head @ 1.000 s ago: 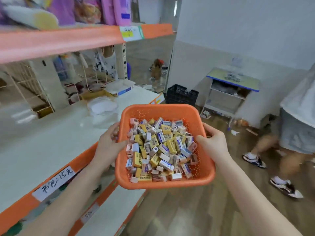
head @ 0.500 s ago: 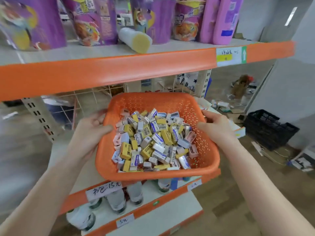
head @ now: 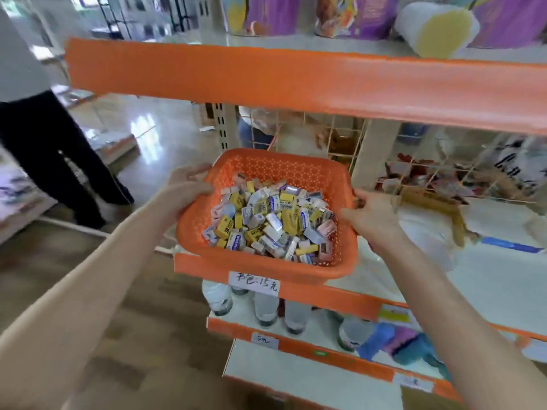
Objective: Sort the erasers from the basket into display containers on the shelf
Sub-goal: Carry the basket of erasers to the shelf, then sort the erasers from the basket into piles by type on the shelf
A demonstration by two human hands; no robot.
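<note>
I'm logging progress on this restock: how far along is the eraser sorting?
Done: nothing visibly sorted; the basket is heaped with erasers. In hand: the left hand and right hand grip its sides at the shelf edge. Left: all the sorting, none of it begun.

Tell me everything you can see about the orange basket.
The orange basket looks like plastic: squarish, with rounded corners, a rolled rim and perforated walls. It is heaped with small wrapped erasers, mostly yellow, white and pink. The left hand grips its left rim and the right hand its right rim, holding it upright over the front edge of the shelf.
</note>
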